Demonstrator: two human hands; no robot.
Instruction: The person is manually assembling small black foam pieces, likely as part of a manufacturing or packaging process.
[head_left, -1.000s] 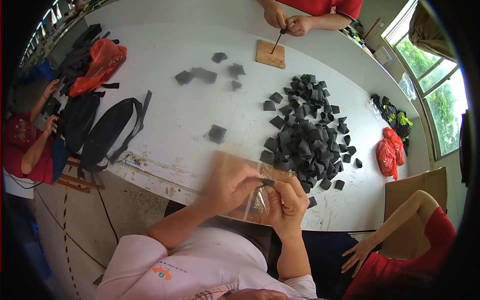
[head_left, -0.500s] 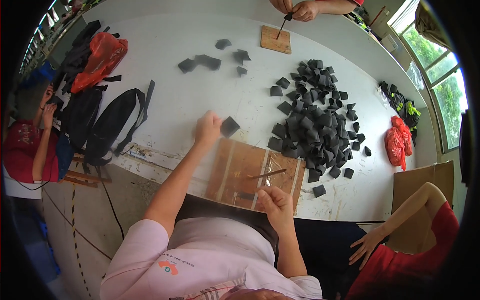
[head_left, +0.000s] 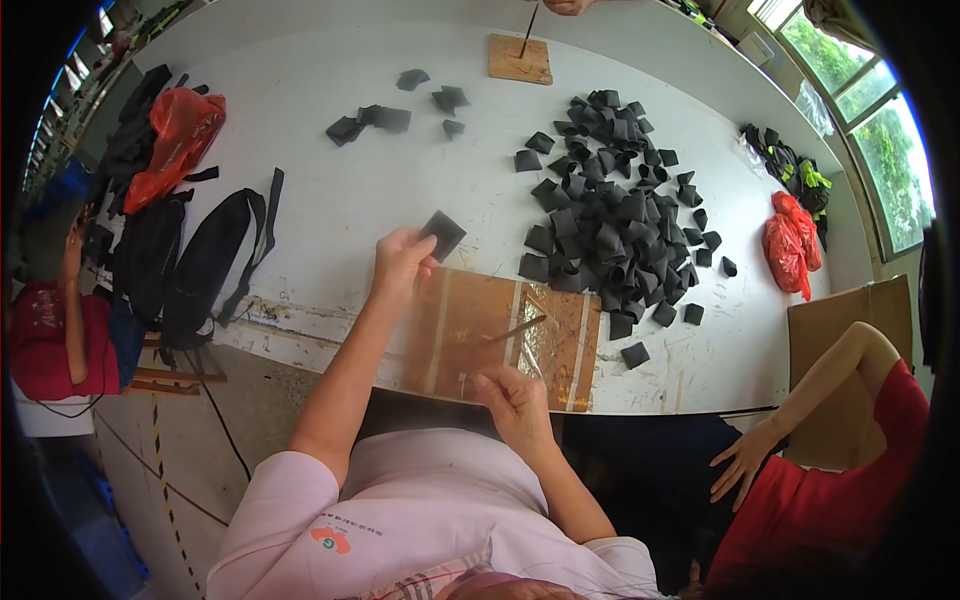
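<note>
A square piece of black fabric (head_left: 443, 234) is pinched by my left hand (head_left: 403, 262), just beyond the far left corner of a brown wooden board (head_left: 470, 300). The board lies at the table's near edge, with strips of clear tape across it. A thin dark rod (head_left: 516, 328) shows over the board's middle. My right hand (head_left: 516, 405) is over the board's near edge, thumb and forefinger pressed together. What they hold, if anything, is too small to make out. Right of the board, a large heap of black fabric pieces (head_left: 620, 220) covers the table.
Several loose black pieces (head_left: 385, 118) lie at the far left. Black straps (head_left: 215, 250) and a red plastic bag (head_left: 175, 145) sit along the left edge. Across the table, another person's hand (head_left: 565, 6) is beside a small board (head_left: 520, 65). Another person's hand (head_left: 745, 460) is at right.
The black piece that lay beside my left hand is now between its thumb and fingers. My right hand has shifted a little left over the board. The whole view has shifted slightly.
</note>
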